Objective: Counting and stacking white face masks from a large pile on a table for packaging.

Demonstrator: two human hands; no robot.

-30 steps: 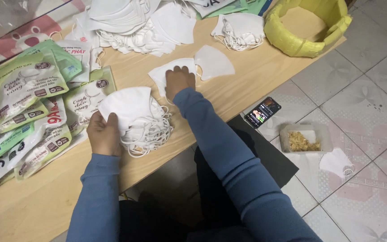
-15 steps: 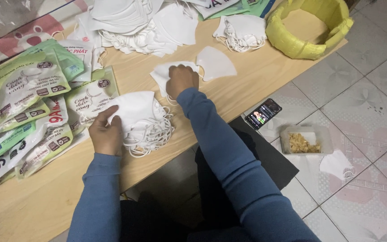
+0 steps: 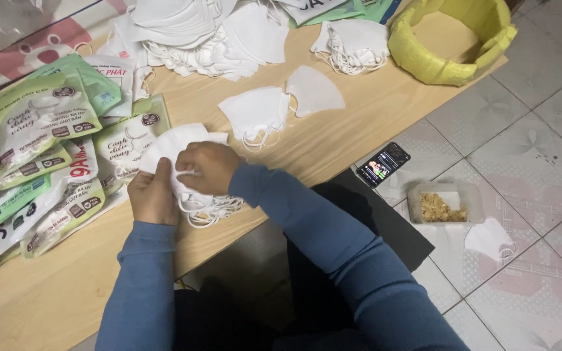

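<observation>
- The small stack of white face masks [image 3: 177, 146] sits at the near edge of the wooden table [image 3: 359, 123], just in front of the person, with both hands on it.
- The left hand [image 3: 153, 195] cups the stack from the near side, fingers closed against it; the right hand [image 3: 211, 166] lies over the top, fingertips pinching the upper mask.
- These masks look light, soft and floppy. I'd judge they slide on one another easily, and the elastic ear loops [image 3: 213, 209] spilling out below could tangle, so the folded cloth edge seems a better place to hold than the loops.
- How many are in the stack I cannot tell.
- Two loose masks [image 3: 255, 110] lie just beyond the hands.
- Farther back is one large heap of masks [image 3: 190, 29] and a smaller bunch [image 3: 354, 42].
- Many printed green-and-white packets [image 3: 37, 117] overlap on the left, too many to count.
- One yellow basket [image 3: 424, 58] stands at the table's far corner.
- On the tiled floor: one phone [image 3: 383, 164] and one clear tub [image 3: 445, 203].
</observation>
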